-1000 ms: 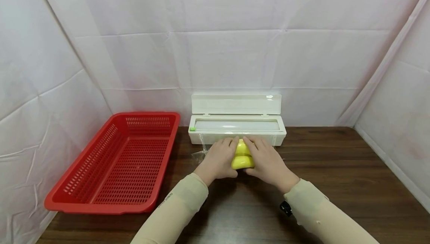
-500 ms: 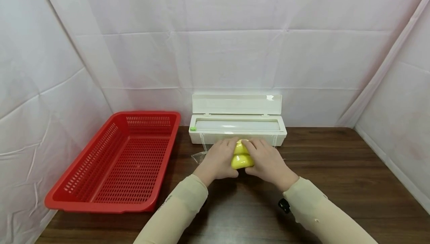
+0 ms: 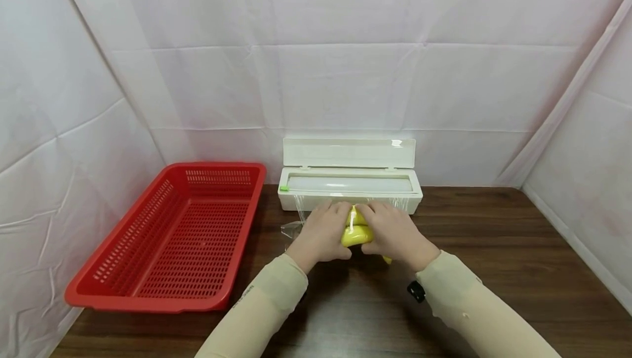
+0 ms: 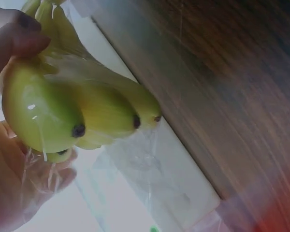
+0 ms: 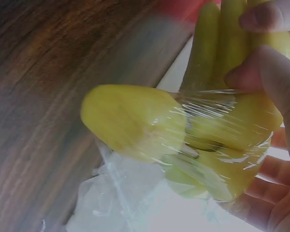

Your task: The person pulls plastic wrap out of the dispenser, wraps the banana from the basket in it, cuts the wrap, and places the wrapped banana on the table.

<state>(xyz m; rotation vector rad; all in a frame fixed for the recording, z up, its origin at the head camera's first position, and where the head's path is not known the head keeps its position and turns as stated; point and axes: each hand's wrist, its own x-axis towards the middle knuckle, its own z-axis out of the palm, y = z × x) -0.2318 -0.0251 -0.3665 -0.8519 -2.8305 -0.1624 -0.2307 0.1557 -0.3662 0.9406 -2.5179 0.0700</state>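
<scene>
A bunch of yellow-green bananas (image 3: 356,236) is held between my two hands in the head view. My left hand (image 3: 323,234) grips its left side, thumb toward me; my right hand (image 3: 395,234) grips the right side. Clear cling film (image 5: 208,111) lies tight and wrinkled over the fruit in the right wrist view. Dark banana tips and a loose film flap show in the left wrist view, where the bananas (image 4: 92,108) fill the left half. Film strands run from the hands up to the white cling film dispenser (image 3: 296,202), whose lid stands raised behind the roll.
A red plastic basket (image 3: 232,237) with slotted sides stands on the left of the dark wooden table (image 3: 494,270). White cloth walls (image 3: 345,84) close off the back and both sides. The dispenser sits against the back wall.
The bananas have turned slightly between the hands, and a yellow tip now shows below the right hand. The film strands in front of the dispenser's right side look more bunched.
</scene>
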